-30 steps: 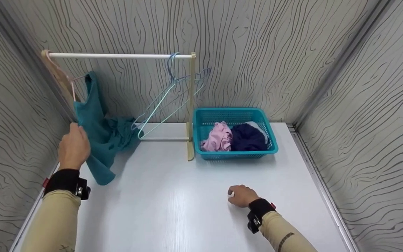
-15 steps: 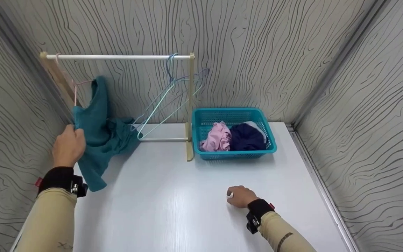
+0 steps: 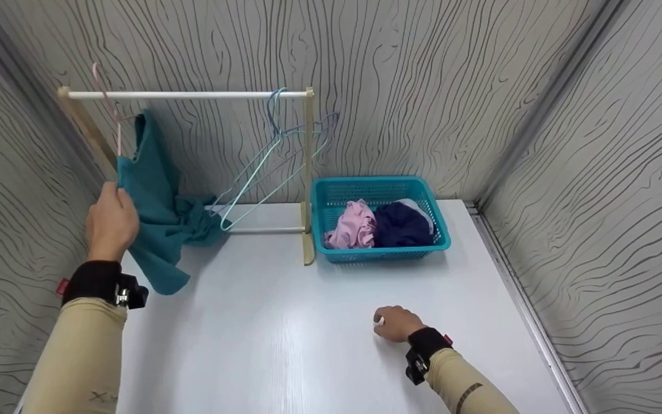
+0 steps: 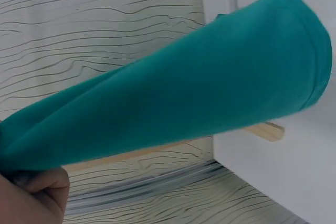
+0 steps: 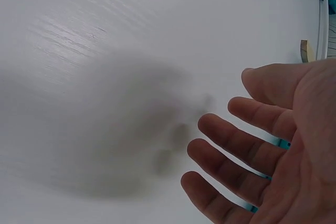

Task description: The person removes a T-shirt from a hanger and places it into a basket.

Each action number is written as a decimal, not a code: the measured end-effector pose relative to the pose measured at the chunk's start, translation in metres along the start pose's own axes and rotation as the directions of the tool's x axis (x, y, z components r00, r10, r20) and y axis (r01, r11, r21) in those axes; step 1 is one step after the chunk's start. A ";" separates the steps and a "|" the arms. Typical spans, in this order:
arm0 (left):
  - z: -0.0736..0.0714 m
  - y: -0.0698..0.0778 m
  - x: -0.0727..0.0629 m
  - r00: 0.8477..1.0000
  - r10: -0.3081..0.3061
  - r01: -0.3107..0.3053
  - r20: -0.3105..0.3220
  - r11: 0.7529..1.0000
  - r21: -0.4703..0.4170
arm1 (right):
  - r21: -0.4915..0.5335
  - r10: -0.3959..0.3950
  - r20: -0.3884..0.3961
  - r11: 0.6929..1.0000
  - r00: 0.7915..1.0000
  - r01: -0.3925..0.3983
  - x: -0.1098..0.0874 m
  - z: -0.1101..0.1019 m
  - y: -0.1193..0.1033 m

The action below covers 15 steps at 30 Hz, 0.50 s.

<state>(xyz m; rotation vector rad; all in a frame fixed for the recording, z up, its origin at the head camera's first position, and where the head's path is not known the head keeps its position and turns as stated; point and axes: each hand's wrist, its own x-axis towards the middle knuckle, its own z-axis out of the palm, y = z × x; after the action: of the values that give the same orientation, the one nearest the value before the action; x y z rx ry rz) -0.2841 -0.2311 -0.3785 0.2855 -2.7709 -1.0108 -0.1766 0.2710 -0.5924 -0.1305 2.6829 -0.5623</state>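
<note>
My left hand (image 3: 112,221) grips a teal shirt (image 3: 150,190) near the end of its shoulder. A pink hanger (image 3: 118,135) runs inside the shirt, and its hook rises above the white rod (image 3: 187,95) at the left end. In the left wrist view a hemmed sleeve (image 4: 199,82) stretches away from the curled fingers (image 4: 50,182). The rest of the shirt hangs bunched toward the back. Low over the table, my right hand (image 3: 398,323) holds nothing; its fingers (image 5: 226,171) are spread and loosely bent in the right wrist view.
A light green hanger (image 3: 250,178) and blue ones hang at the rod's right end, by the wooden post (image 3: 308,155). Right of the rack, a teal basket (image 3: 383,253) holds pink cloth (image 3: 354,225) and navy cloth (image 3: 403,225). Patterned walls enclose the white table (image 3: 262,345).
The left hand first moved slightly left and down, then up with the shirt. The pink hanger's hook, earlier at the rod, now stands above it. The right hand stays in place.
</note>
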 end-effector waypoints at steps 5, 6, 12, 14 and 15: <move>-0.014 0.006 -0.005 0.995 0.098 -0.097 0.013 0.995 -0.012 | -0.005 0.011 0.000 1.000 1.000 -0.011 -0.004 -0.003 -0.008; -0.016 0.005 -0.006 0.993 0.120 -0.119 0.022 0.993 -0.021 | -0.009 0.010 0.000 1.000 1.000 -0.010 -0.004 -0.003 -0.009; -0.020 -0.009 -0.018 0.963 0.243 -0.236 0.117 0.969 -0.070 | -0.012 -0.009 0.007 1.000 1.000 0.009 -0.002 0.000 -0.010; -0.019 -0.016 -0.023 0.955 0.243 -0.232 0.168 0.969 -0.084 | -0.013 -0.011 0.010 1.000 1.000 0.011 -0.001 0.001 -0.010; -0.019 -0.020 -0.025 0.952 0.236 -0.222 0.193 0.970 -0.095 | -0.015 -0.012 0.009 1.000 1.000 0.012 -0.001 0.002 -0.009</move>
<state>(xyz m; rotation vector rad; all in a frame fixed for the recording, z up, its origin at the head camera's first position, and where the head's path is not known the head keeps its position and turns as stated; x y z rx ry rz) -0.2536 -0.2517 -0.3797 -0.1571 -2.8493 -1.1320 -0.1753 0.2620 -0.5898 -0.1525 2.6793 -0.5443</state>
